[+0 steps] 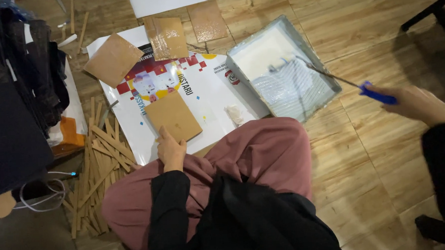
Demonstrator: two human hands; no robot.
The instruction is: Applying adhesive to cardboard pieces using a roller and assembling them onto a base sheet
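At floor level, the left hand [171,149] rests with fingers together and laid flat against the near corner of a tan square board of thin wood or card [173,116]; it presses the board down and grips nothing. The board lies on a large white printed poster sheet [211,93] spread over the wooden plank floor [373,148].

The right hand [414,104] has its fingers curled tight around the blue plastic handle [377,93] of a small paint roller with a thin metal shaft [330,75]. The roller head [285,66] sits in a shallow rectangular tray of white liquid, paint or glue [285,70], over the ribbed slope. The tray stands partly on the poster's right edge.

Further out, three more tan boards [112,59] [166,37] [207,20] lie at the poster's far side, two of them glossy as if coated. A loose pile of thin wooden strips [99,160] lies left of the knee in pink cloth [264,153].

Risks, as judged from this position:
- A loaded roller carried from tray to board passes over the poster and near the pink cloth; excess liquid could drip on both.
- The tray straddles the poster edge; a push from the roller could tilt it and spill.
- Light pressure on one corner only may let the board slide under the roller.
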